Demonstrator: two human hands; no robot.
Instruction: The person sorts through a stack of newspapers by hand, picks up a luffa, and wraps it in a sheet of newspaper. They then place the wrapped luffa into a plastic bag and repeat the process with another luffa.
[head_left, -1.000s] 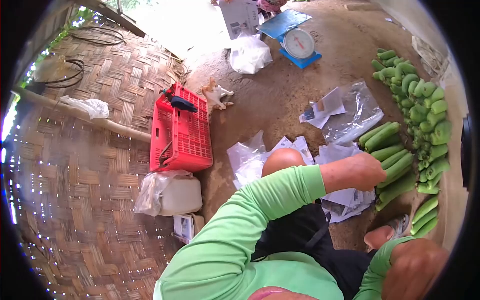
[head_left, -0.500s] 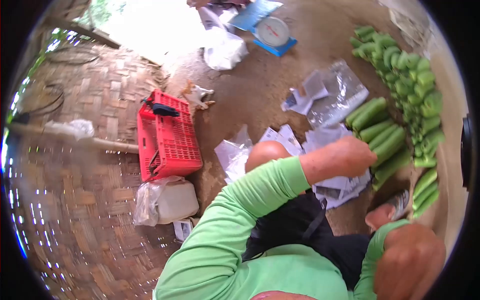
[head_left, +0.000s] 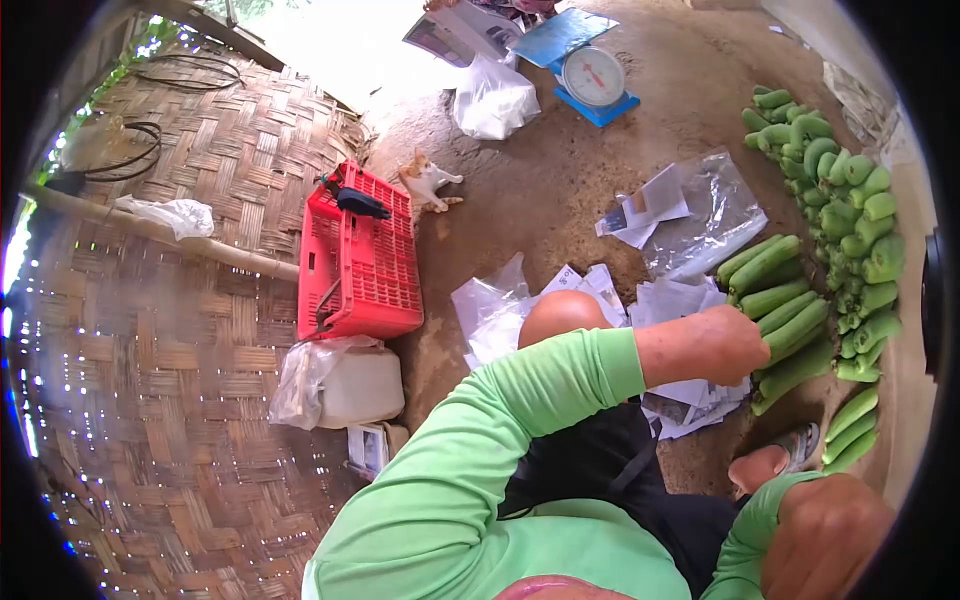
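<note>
My left hand (head_left: 715,347) reaches across over the paper sheets (head_left: 690,395), closed, its knuckles beside a pile of long green gourds (head_left: 790,325). Its fingertips are turned away, so whatever they hold is hidden. More long green gourds (head_left: 768,262) lie just beyond that hand. My right hand (head_left: 828,535) is at the lower right, above my leg, with its fingers curled and partly dark. I cannot see anything in it. A few slimmer green gourds (head_left: 853,425) lie on the ground just past it.
A long heap of green gourds (head_left: 840,200) runs along the right wall. Clear plastic (head_left: 720,215) lies ahead. Farther off stand a blue scale (head_left: 595,80) and a white bag (head_left: 495,100). On the left are a red crate (head_left: 365,260), a cat (head_left: 430,180) and a white container (head_left: 362,388).
The view has shifted, so the surroundings sit farther right in the picture. My left hand stays closed by the gourds, and my right hand keeps its place at the lower right.
</note>
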